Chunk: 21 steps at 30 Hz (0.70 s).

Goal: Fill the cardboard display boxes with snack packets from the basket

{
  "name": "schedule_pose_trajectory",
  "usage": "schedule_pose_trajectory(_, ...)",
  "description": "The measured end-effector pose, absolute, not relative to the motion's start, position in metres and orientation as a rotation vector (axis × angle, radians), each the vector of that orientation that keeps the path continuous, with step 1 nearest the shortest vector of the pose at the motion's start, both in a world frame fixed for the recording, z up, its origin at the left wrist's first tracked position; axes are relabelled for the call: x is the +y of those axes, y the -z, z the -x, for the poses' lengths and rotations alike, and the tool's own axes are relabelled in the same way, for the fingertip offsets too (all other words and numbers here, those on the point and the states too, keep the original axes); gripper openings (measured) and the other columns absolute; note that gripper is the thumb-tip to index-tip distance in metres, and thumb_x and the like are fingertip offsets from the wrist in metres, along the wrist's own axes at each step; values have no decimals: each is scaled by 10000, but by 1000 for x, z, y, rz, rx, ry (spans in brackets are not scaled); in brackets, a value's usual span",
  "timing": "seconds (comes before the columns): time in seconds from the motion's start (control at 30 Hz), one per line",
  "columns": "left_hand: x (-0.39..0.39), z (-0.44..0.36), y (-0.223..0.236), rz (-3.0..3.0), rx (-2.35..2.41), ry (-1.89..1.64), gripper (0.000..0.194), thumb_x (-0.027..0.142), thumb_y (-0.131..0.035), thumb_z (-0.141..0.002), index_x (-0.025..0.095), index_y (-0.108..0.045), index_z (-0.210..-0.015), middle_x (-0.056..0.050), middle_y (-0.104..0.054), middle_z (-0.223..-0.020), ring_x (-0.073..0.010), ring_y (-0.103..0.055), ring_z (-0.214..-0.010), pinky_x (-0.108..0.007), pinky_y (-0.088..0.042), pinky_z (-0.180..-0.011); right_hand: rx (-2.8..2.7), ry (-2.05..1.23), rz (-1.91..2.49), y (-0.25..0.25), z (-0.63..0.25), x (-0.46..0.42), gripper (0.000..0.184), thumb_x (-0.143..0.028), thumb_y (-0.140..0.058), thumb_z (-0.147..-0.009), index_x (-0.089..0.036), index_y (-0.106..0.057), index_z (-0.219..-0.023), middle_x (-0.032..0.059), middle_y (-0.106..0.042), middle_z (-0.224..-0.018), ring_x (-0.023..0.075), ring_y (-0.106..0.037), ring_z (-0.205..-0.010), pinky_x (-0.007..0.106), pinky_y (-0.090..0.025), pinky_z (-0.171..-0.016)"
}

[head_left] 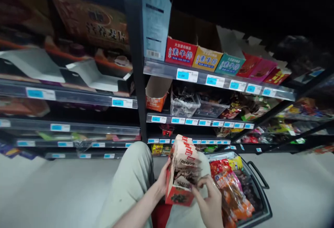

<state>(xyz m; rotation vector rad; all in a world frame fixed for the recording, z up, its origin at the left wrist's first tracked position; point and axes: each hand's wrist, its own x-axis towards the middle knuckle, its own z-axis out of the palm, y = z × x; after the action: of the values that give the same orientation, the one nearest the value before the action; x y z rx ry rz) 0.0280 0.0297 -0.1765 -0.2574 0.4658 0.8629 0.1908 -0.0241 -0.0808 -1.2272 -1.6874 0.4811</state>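
Below, the left hand [162, 180] holds an open carton [179, 196], right hand [211, 198] at its front

Way into open carton [180, 197], free floor [65, 182] outside left knee [138, 155], obstructive basket [267, 203] at right.

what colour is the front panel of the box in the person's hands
The box's front panel is red with a dark printed patch; best seen in head view.

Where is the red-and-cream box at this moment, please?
In the head view, the red-and-cream box is at the lower middle, in the left hand, with the right hand at its front; the basket is to its right.
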Motion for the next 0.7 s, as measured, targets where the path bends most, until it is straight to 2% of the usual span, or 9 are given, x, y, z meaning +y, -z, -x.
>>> schedule_pose_trajectory(0.1, 32, -30, 178, 268, 449, -857, 795, 606, -393, -1042, -34, -502, -1501, -264, -787, -1130, -392, -747, -1133, -556, -526, -1067, -1688, -407, 1236, 85, -188, -18, 131, -229, -666, -934, -240, -745, -831, 17, -719, -792, 160, -695, -744, 231, -545, -710)
schedule_pose_trajectory(0.17, 33, -30, 182, 283, 428, -857, 804, 615, -403, -1038, -31, -503, -1505, -257, -788, -1138, -388, -742, -1150, -545, -514, -1088, -1710, -471, 1247, 90, -190, -15, 164, -254, -649, -965, -248, -776, -861, 29, -750, -832, 169, -710, -802, 240, -554, -749)
schedule_pose_trajectory(0.3, 33, -28, 188, 311, 410, -859, 759, 607, -438, -1028, 38, -518, -1523, -222, -785, -1194, -389, -731, -1181, -550, -478, -1134, -1540, -619, 1288, 96, -195, -12, 394, -524, -651, -972, -210, -749, -754, 62, -727, -754, 196, -684, -730, 277, -552, -680)
schedule_pose_trajectory(0.37, 33, -27, 188, 302, 421, -841, 744, 594, -471, -1020, 50, -523, -1525, -218, -781, -1214, -390, -725, -1196, -546, -466, -1151, -1349, -572, 1402, 89, -195, -11, 506, -659, -669, -914, -198, -711, -710, 72, -702, -716, 204, -649, -698, 302, -537, -669)
schedule_pose_trajectory(0.43, 32, -26, 187, 282, 435, -824, 738, 591, -476, -1020, 64, -517, -1534, -211, -777, -1234, -390, -719, -1210, -552, -459, -1160, -1131, -502, 1520, 74, -193, -5, 537, -720, -705, -850, -191, -710, -763, 79, -712, -745, 218, -645, -735, 325, -531, -715)
schedule_pose_trajectory(0.53, 31, -23, 188, 264, 431, -817, 753, 612, -437, -1024, 80, -496, -1555, -211, -771, -1252, -396, -719, -1209, -582, -457, -1155, -892, -592, 1418, 51, -193, 15, 528, -674, -738, -836, -173, -721, -1003, 90, -753, -912, 247, -689, -895, 370, -555, -862)
schedule_pose_trajectory(0.6, 30, -21, 189, 258, 419, -799, 782, 634, -453, -1008, 90, -476, -1570, -210, -765, -1268, -401, -719, -1209, -594, -458, -1151, -810, -814, 1187, 43, -207, 31, 424, -541, -750, -874, -187, -692, -1100, 62, -751, -960, 211, -703, -910, 353, -574, -892)
schedule_pose_trajectory(0.67, 29, -20, 191, 243, 483, -785, 824, 649, -497, -986, 81, -453, -1580, -210, -779, -1231, -397, -735, -1176, -591, -476, -1133, -748, -1115, 955, 44, -239, 42, 241, -371, -750, -896, -202, -673, -1051, 0, -710, -867, 121, -669, -716, 241, -580, -717)
schedule_pose_trajectory(0.7, 28, -19, 191, 232, 535, -784, 839, 650, -508, -981, 71, -438, -1585, -206, -791, -1193, -389, -748, -1147, -581, -490, -1120, -722, -1271, 854, 48, -261, 44, 148, -289, -737, -900, -201, -662, -994, -38, -663, -787, 73, -601, -575, 175, -526, -576)
